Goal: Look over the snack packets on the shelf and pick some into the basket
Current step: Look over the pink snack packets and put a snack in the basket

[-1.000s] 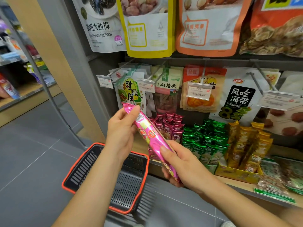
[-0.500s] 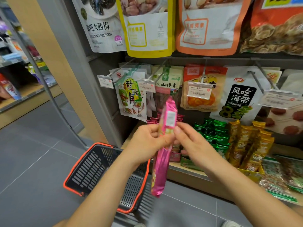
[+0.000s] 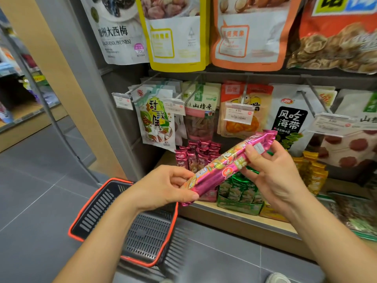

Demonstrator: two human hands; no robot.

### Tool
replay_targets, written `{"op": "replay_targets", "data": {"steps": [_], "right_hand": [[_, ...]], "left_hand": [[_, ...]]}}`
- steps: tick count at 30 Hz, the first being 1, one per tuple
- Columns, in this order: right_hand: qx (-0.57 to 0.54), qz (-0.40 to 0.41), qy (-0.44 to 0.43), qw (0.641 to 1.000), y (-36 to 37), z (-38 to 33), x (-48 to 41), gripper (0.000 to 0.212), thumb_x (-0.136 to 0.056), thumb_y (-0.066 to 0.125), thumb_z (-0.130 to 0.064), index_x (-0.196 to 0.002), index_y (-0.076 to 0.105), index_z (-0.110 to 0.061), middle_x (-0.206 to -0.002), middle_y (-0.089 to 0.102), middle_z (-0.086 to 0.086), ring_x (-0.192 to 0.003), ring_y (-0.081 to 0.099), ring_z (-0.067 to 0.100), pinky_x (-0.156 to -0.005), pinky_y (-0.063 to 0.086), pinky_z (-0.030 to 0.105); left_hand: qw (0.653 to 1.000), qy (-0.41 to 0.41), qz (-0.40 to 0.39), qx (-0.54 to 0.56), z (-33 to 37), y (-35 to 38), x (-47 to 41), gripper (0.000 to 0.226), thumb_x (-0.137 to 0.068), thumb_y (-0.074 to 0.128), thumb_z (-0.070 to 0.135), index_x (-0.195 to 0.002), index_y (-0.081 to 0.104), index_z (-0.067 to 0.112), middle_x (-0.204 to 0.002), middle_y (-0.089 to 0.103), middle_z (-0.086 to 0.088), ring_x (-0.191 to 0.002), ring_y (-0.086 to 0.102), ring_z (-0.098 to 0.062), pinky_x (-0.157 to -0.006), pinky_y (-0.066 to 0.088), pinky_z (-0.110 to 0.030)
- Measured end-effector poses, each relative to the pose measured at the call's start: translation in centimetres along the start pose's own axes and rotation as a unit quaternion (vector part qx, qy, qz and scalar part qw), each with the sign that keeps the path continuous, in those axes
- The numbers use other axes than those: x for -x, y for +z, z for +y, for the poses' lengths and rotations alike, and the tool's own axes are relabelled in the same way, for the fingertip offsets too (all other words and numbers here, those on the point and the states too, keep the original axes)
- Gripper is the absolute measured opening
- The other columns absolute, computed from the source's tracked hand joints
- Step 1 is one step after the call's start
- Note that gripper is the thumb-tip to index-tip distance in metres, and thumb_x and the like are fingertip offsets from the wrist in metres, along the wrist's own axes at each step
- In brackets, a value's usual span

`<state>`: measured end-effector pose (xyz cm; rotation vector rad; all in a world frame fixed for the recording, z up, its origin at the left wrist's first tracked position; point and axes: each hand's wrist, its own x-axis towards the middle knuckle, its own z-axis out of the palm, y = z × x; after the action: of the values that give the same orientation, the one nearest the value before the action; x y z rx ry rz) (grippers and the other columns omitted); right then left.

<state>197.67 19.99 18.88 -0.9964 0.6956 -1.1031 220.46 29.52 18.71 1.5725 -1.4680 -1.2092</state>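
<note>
Basket [image 3: 102,205]: it stood on the floor at the near left, mouth up, just in front of the shelf [image 3: 234,218]. By my reading you kept it there so a chosen packet could drop straight in. Your left forearm crossed its middle and hid part of its inside.

Left hand [image 3: 163,188]: it pinched the lower left end of the pink packet [image 3: 220,172], thumb on top and fingers curled beneath.

Pink packet: it hung in the air between your hands, slanting from low left to high right, in front of the shelf and not yet in the basket. Gripping both ends kept the printed face turned up toward you, most likely for reading. Its print was too blurred to make out.

Right hand [image 3: 273,176]: it clasped the upper right end, with the thumb laid across the face beside a small white label.

Shelf stock: behind the packet stood matching pink packets [image 3: 195,154], then green packets [image 3: 238,190], partly covered by your right hand, then yellow packets [image 3: 314,172]. Most price tags on the hooks above were unreadable, and the bags at the far right were cut off by the frame edge.
</note>
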Motion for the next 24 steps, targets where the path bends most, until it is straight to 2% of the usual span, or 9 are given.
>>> {"op": "replay_targets", "data": {"steps": [6, 10, 13, 15, 17, 18, 20, 22, 24], "right_hand": [[-0.032, 0.033, 0.005, 0.999, -0.4, -0.1, -0.1, 0.053, -0.082, 0.067, -0.011, -0.129, 0.048, -0.026, -0.098, 0.067, 0.004, -0.09, 0.069, 0.017, -0.065, 0.057, 0.031], [-0.022, 0.054, 0.036, 0.998, -0.7, -0.3, -0.3, 0.039, -0.084, 0.067, -0.011, -0.118, 0.053, -0.025, -0.092, 0.071, 0.003, -0.086, 0.07, 0.018, -0.07, 0.057, 0.035], [0.141, 0.073, 0.048, 0.986, -1.1, -0.4, -0.7, 0.038, -0.084, 0.07, -0.013, -0.117, 0.056, -0.024, -0.112, 0.065, 0.007, -0.103, 0.064, 0.022, -0.079, 0.052, 0.035], [0.398, 0.075, -0.024, 0.914, -1.4, -0.4, -0.6, 0.054, -0.082, 0.073, -0.026, -0.131, 0.049, -0.026, -0.133, 0.052, 0.003, -0.122, 0.051, 0.02, -0.093, 0.045, 0.035], [0.563, -0.012, -0.108, 0.819, -1.0, -0.1, 0.0, 0.079, -0.076, 0.066, -0.057, -0.144, 0.036, -0.03, -0.147, 0.039, -0.006, -0.136, 0.036, 0.013, -0.11, 0.034, 0.04], [0.581, -0.079, -0.118, 0.801, -0.4, 0.3, 0.4, 0.09, -0.071, 0.058, -0.071, -0.148, 0.03, -0.034, -0.151, 0.033, -0.012, -0.139, 0.03, 0.007, -0.114, 0.029, 0.038], [0.562, -0.209, -0.094, 0.794, 0.8, 1.6, 1.2, 0.1, -0.065, 0.052, -0.083, -0.15, 0.02, -0.042, -0.151, 0.028, -0.023, -0.136, 0.024, -0.008, -0.113, 0.023, 0.022], [0.511, -0.29, -0.067, 0.807, 1.8, 3.1, 1.7, 0.089, -0.072, 0.062, -0.074, -0.147, 0.021, -0.048, -0.143, 0.038, -0.029, -0.126, 0.037, -0.015, -0.104, 0.03, 0.01], [0.454, -0.286, -0.084, 0.84, 2.4, 4.2, 1.9, 0.064, -0.081, 0.069, -0.053, -0.137, 0.038, -0.046, -0.12, 0.062, -0.024, -0.106, 0.058, -0.008, -0.093, 0.047, 0.02]], "left_hand": [[0.995, 0.039, 0.081, 0.043, 0.3, -1.4, 0.7, 0.047, -0.058, 0.09, 0.028, -0.102, 0.073, 0.037, -0.101, 0.073, 0.002, -0.087, 0.071, -0.012, -0.073, 0.054, -0.02], [0.98, 0.101, 0.132, 0.11, 0.6, -2.1, 1.3, 0.035, -0.064, 0.085, 0.013, -0.096, 0.077, 0.025, -0.096, 0.075, 0.0, -0.082, 0.07, -0.008, -0.068, 0.051, -0.013], [0.973, 0.125, 0.175, 0.089, 1.0, -2.2, 1.8, 0.025, -0.07, 0.076, 0.015, -0.091, 0.079, 0.029, -0.092, 0.076, -0.001, -0.081, 0.07, -0.008, -0.066, 0.051, -0.014], [0.972, 0.133, 0.192, 0.034, 1.0, -2.4, 1.9, 0.033, -0.076, 0.074, 0.004, -0.089, 0.079, 0.034, -0.093, 0.076, 0.0, -0.088, 0.07, -0.01, -0.073, 0.053, -0.02], [0.972, 0.15, 0.18, -0.024, 1.2, -2.1, 1.8, 0.041, -0.079, 0.071, -0.007, -0.087, 0.079, 0.033, -0.098, 0.075, 0.008, -0.096, 0.067, -0.006, -0.079, 0.05, -0.015], [0.972, 0.155, 0.168, -0.048, 1.4, -1.6, 1.6, 0.041, -0.079, 0.07, -0.007, -0.087, 0.079, 0.032, -0.099, 0.074, 0.011, -0.098, 0.066, -0.003, -0.08, 0.048, -0.013], [0.974, 0.164, 0.142, -0.073, 1.8, -0.2, 1.2, 0.039, -0.079, 0.07, -0.007, -0.087, 0.078, 0.03, -0.1, 0.073, 0.014, -0.099, 0.065, -0.002, -0.082, 0.047, -0.012], [0.974, 0.179, 0.125, -0.062, 2.0, 1.1, 0.8, 0.039, -0.08, 0.069, -0.009, -0.088, 0.078, 0.029, -0.1, 0.074, 0.011, -0.099, 0.067, -0.004, -0.084, 0.049, -0.015], [0.973, 0.184, 0.139, -0.012, 2.3, 1.8, 0.5, 0.04, -0.078, 0.07, -0.008, -0.09, 0.077, 0.03, -0.099, 0.075, 0.007, -0.097, 0.069, -0.008, -0.083, 0.051, -0.018]]}}
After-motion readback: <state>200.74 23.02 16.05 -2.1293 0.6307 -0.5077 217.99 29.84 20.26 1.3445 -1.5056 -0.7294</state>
